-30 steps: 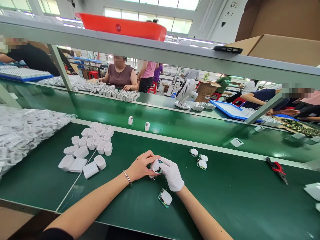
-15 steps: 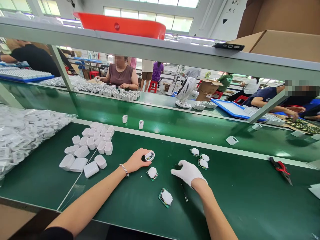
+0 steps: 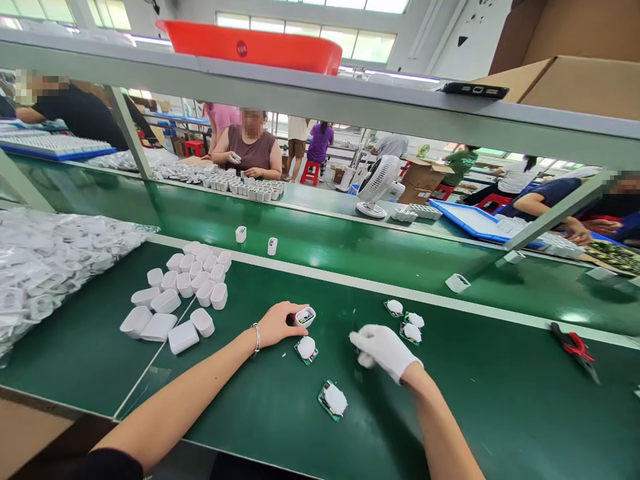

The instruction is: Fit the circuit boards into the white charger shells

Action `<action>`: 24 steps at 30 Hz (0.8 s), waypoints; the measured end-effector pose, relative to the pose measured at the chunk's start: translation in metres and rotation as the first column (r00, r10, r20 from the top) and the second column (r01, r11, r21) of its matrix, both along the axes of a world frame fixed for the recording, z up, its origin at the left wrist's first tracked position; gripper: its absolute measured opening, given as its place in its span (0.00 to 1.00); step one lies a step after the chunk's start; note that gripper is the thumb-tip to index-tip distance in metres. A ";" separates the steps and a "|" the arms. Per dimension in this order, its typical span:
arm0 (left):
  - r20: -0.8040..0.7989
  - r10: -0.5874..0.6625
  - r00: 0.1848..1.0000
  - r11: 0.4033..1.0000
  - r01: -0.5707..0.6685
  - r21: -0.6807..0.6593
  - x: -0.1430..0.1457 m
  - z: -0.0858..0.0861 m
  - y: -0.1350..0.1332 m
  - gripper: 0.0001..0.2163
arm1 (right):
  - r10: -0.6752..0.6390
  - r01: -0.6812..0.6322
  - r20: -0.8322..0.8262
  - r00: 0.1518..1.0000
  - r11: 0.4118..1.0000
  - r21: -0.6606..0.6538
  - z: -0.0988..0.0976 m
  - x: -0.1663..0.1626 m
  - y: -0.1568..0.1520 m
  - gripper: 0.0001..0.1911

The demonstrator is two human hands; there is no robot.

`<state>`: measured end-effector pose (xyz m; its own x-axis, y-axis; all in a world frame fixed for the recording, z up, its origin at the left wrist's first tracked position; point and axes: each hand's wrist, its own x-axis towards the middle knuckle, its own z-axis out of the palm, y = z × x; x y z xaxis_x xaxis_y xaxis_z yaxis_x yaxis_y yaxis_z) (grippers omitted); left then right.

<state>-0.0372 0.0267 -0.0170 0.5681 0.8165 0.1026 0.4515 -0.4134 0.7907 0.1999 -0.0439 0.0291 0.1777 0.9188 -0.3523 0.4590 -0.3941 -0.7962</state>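
My left hand (image 3: 280,324) grips a white plastic housing (image 3: 305,316), its open end facing up and circuit parts showing inside. Just below it lies a circuit board (image 3: 306,348) with a white round pad on top; a second such board (image 3: 333,400) lies nearer to me. My right hand (image 3: 383,348), in a white glove, is closed over the green mat. From its fingers a thin pair of tweezers (image 3: 355,312) seems to point up, blurred and mostly hidden. Right of that hand are three more padded boards (image 3: 411,331).
Several white housings (image 3: 185,283) stand grouped at left, beside a plastic bag of white parts (image 3: 60,267). Red-handled pliers (image 3: 575,350) lie at right. Filled housings (image 3: 458,283) sit on the green strip beyond the white line. A shelf (image 3: 310,100) crosses overhead; co-workers sit behind.
My right hand has closed, and the tweezers that lay beneath it on the mat have been picked up. My left hand still holds the housing, now tilted somewhat differently. Housings on the strip have shifted left.
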 end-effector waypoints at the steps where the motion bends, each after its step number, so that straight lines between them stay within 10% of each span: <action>1: 0.000 -0.016 1.000 1.000 0.016 -0.002 0.002 0.000 -0.001 0.23 | -0.044 0.049 -0.084 0.996 0.997 0.065 -0.001 -0.005 0.004 0.12; 8: -0.012 -0.090 0.996 0.996 0.090 0.000 0.007 0.000 -0.005 0.23 | -0.223 0.435 -0.587 0.778 0.865 0.248 -0.019 -0.042 0.020 0.20; 24: -0.052 -0.115 0.992 0.993 0.114 -0.029 0.007 0.001 -0.003 0.24 | -0.301 0.503 -0.618 0.726 0.845 0.179 -0.027 -0.064 0.027 0.20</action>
<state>-0.0300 0.0232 -0.0160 0.6622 0.7477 0.0492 0.4445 -0.4448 0.7776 0.1364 -0.0173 0.0020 0.4260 0.8789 -0.2147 -0.2383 -0.1199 -0.9638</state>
